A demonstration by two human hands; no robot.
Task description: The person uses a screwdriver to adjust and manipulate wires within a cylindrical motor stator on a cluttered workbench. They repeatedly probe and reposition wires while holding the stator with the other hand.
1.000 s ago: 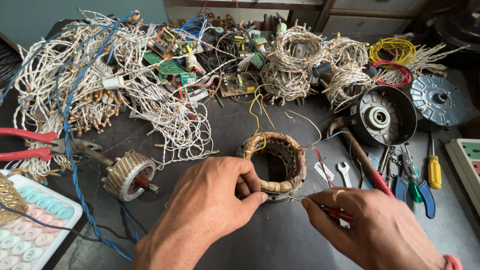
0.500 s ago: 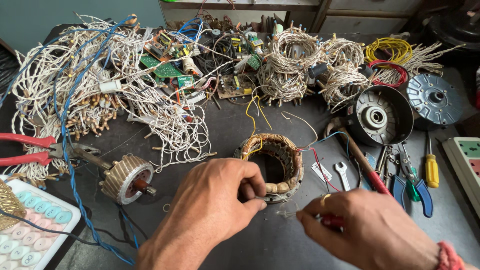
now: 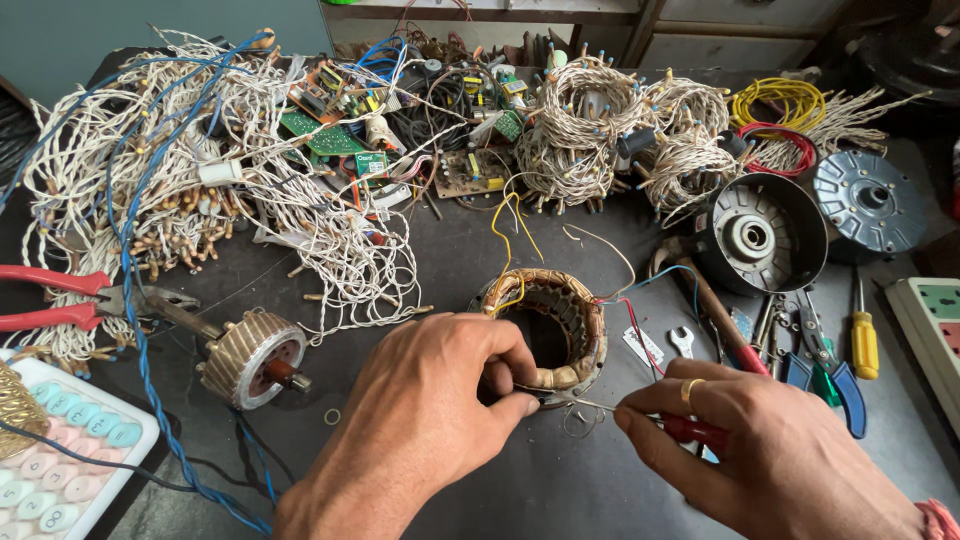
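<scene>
A round motor stator (image 3: 565, 315) with copper windings and yellow, red and blue leads lies on the dark table in the middle. My left hand (image 3: 430, 410) grips its near rim, thumb and fingers pinched on the windings. My right hand (image 3: 760, 450), wearing a gold ring, holds a thin red-handled tool (image 3: 690, 430) whose metal tip (image 3: 585, 405) reaches the stator's lower edge beside my left thumb.
A rotor (image 3: 250, 360) on a shaft lies to the left, with red pliers (image 3: 60, 300) and a calculator (image 3: 60, 470) at the left edge. Tangled white wire (image 3: 200, 180) and circuit boards (image 3: 330, 130) fill the back. Motor housings (image 3: 765, 235), a spanner (image 3: 682, 342), cutters (image 3: 825, 365) and a yellow screwdriver (image 3: 863, 340) lie right.
The view has shifted slightly. My right hand has moved a little left, bringing the tool tip closer to the stator's edge. My left hand keeps its grip on the rim.
</scene>
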